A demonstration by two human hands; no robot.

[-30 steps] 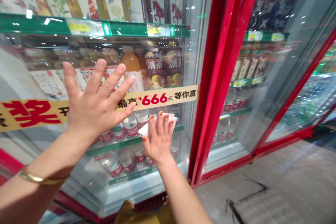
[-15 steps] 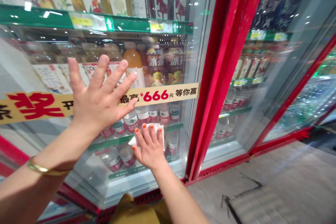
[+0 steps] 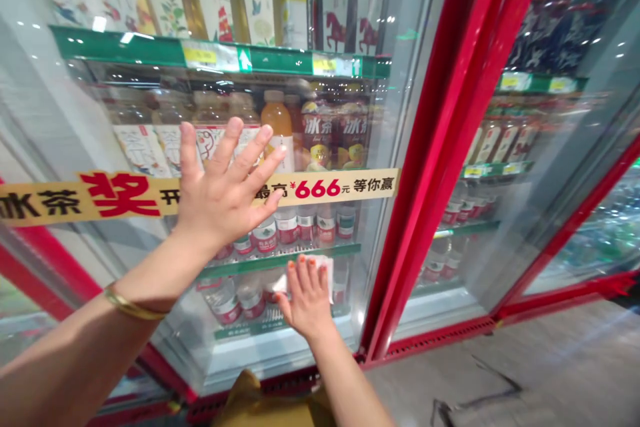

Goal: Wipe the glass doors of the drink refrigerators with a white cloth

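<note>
My left hand point(image 3: 220, 193), with a gold bracelet point(image 3: 134, 307) on the wrist, is spread flat against the glass door point(image 3: 400, 107) of a drinks fridge. It covers part of a yellow printed strip point(image 3: 370, 185) that runs across the glass. Lower and to the right, my right hand point(image 3: 307, 300), with orange nails, lies over a folded white tissue point(image 3: 325, 265). Its outstretched fingers press the tissue to the pane, and only the tissue's edges show around them.
Behind the glass, bottles point(image 3: 277, 117) line several green-edged shelves point(image 3: 280, 59). A red door frame point(image 3: 440, 147) rises on the right, beside a second glass-fronted fridge section point(image 3: 480, 227). Grey floor point(image 3: 450, 373) spreads at the lower right.
The view has shifted, so the fridge appears farther right. My right hand and the tissue sit slightly lower on the glass. My left hand stays spread over the strip.
</note>
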